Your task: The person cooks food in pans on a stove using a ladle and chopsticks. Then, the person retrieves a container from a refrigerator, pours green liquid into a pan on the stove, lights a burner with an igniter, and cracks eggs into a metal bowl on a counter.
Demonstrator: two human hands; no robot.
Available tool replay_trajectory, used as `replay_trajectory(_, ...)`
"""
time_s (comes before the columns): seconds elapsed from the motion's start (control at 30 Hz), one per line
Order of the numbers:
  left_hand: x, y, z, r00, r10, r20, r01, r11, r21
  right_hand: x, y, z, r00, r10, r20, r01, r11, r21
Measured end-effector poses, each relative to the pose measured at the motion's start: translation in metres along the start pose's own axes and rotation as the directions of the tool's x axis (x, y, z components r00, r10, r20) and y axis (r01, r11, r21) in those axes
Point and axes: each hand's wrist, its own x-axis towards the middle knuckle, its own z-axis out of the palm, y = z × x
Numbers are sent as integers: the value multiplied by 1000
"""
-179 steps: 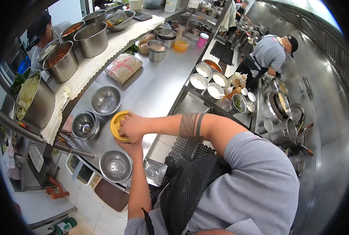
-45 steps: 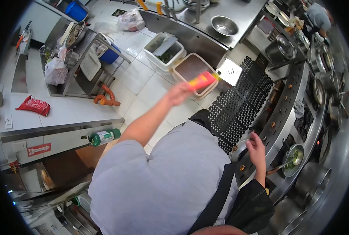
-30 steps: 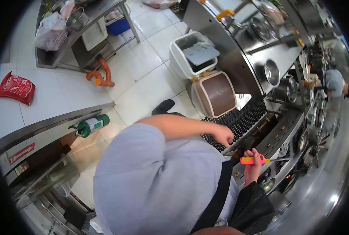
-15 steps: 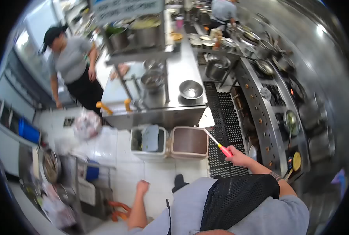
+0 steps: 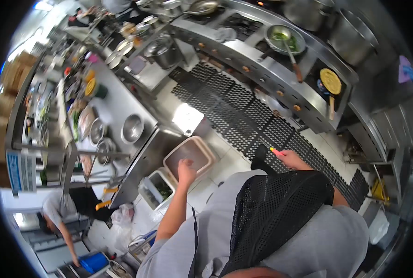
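A red and yellow lighter [image 5: 276, 152] is in my right hand [image 5: 292, 160], its thin tip pointing up and left over the black perforated mat [image 5: 234, 111]. My left hand [image 5: 186, 170] is closed in front of the brown-lidded bin [image 5: 206, 147]; whether anything is inside the fingers is too small to tell. Across the mat stands the stove [image 5: 280, 76]. On it a pan of greens [image 5: 295, 41] has a ladle in it, and a round yellow flat food [image 5: 330, 81] lies in a small pan over a blue flame.
An open bin with greens [image 5: 163, 189] stands beside the brown-lidded one. The steel counter [image 5: 116, 99] holds metal bowls [image 5: 132, 129]. A co-worker [image 5: 58, 206] bends by a blue container [image 5: 93, 262] at lower left. Large pots [image 5: 353, 39] stand at the stove's back.
The view has swung toward the stove. The lighter, earlier passed from one hand to the other, stays in my right hand. The co-worker has gone from standing to bending toward the blue container.
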Motion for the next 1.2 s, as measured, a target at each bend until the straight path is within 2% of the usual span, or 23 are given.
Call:
replay_trajectory(0.03,18,18,8,1000,10,24,-10,1000,-1,9,14,-13,999,25,-22,-24,999,45)
replay_trajectory(0.1,40,55,27,993,15,116,-29,993,117,17,35,-41,997,77,-30,-74,993,93)
replay_trajectory(0.17,64,86,51,979,35,200,-54,994,91,19,21,-67,989,129,-77,-120,986,112)
replay_trajectory(0.23,86,120,71,933,43,356,-76,994,79,25,8,-91,988,118,-97,-103,985,140)
replay_trajectory(0.27,97,136,81,930,48,365,-80,994,73,28,3,-104,990,94,-108,-75,984,163)
replay_trajectory(0.33,118,153,98,840,48,541,-144,980,138,40,-1,-129,989,78,-126,-58,987,152)
replay_trajectory(0.4,139,164,106,813,95,575,-205,970,130,52,-9,-150,957,125,-263,-43,954,297)
replay_trajectory(0.43,151,168,109,768,85,634,-236,959,158,57,-14,-159,931,156,-331,-21,926,376)
replay_trajectory(0.47,163,171,111,720,70,691,-267,946,183,62,-18,-170,928,161,-336,-25,927,374)
replay_trajectory(0.5,178,171,114,696,55,716,-289,934,210,63,-27,-182,924,170,-342,21,872,489)
replay_trajectory(0.53,194,169,118,708,30,706,-261,939,222,66,-34,-194,920,181,-347,65,803,592)
replay_trajectory(0.57,212,165,123,716,11,698,-231,947,222,72,-43,-205,919,186,-348,67,795,603)
replay_trajectory(0.6,231,164,129,722,-12,692,-196,955,221,77,-51,-213,916,201,-346,47,805,592)
replay_trajectory(0.67,285,164,153,737,-38,674,-166,958,235,95,-76,-236,937,128,-326,104,787,608)
replay_trajectory(0.73,349,155,198,775,-47,631,-176,942,286,110,-104,-251,941,124,-316,69,842,535)
replay_trajectory(0.77,378,162,216,761,-40,648,-173,949,262,121,-117,-258,943,147,-298,25,864,504)
replay_trajectory(0.83,434,187,258,854,-130,504,37,981,190,153,-140,-277,946,134,-297,-9,921,389)
replay_trajectory(0.9,487,203,302,913,-72,401,44,996,78,180,-160,-289,913,235,-334,-62,888,456)
replay_trajectory(1.0,555,232,356,943,-114,314,143,987,-72,222,-193,-305,868,370,-331,-164,843,512)
replay_trajectory(1.03,574,240,368,932,-127,338,157,986,-62,235,-206,-309,873,381,-304,-182,834,522)
replay_trajectory(1.07,596,241,380,862,-204,464,220,975,19,250,-217,-310,880,392,-270,-199,819,539)
replay_trajectory(1.13,620,244,396,772,-323,548,367,930,31,273,-235,-313,865,423,-269,-252,831,496)
replay_trajectory(1.2,618,222,422,835,-226,501,256,967,10,297,-239,-317,850,412,-328,-274,878,392)
